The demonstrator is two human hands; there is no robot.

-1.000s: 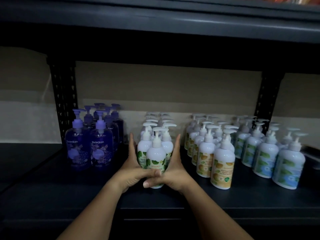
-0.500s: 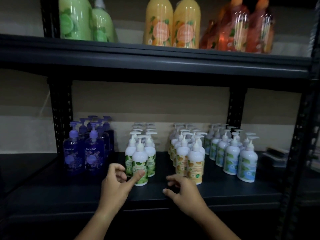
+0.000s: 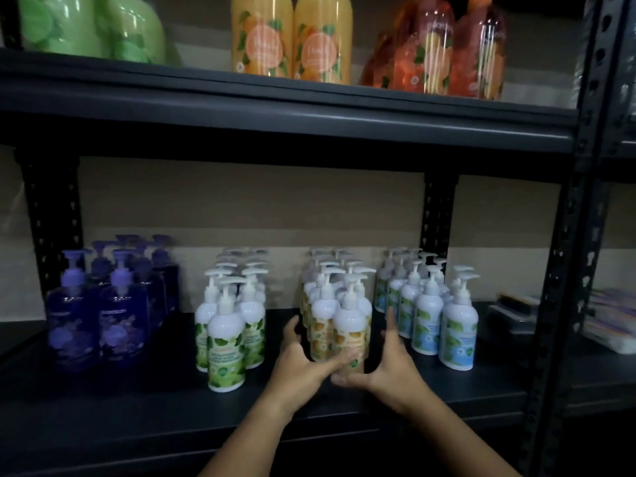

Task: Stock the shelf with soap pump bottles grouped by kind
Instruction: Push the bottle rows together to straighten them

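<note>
Four groups of pump bottles stand on the dark shelf (image 3: 137,407): purple bottles (image 3: 103,321) at the left, then white bottles with green labels (image 3: 227,342), white bottles with orange labels (image 3: 346,325), and white bottles with blue labels (image 3: 426,321). My left hand (image 3: 299,366) lies against the left side of the orange-label group, fingers reaching up along it. Against the group's right side lies my right hand (image 3: 389,366), fingers straight. Both thumbs meet in front of the front orange-label bottle and hide its base.
The upper shelf (image 3: 309,111) carries large green bottles (image 3: 93,29), orange bottles (image 3: 292,39) and red bottles (image 3: 447,53). A perforated black post (image 3: 568,304) stands at the right, with flat stacked items (image 3: 516,315) beyond the blue-label group.
My hands left the green-label group, drew back to the shelf's front edge, then moved right and closed in around the orange-label group. The view has pulled back and up.
</note>
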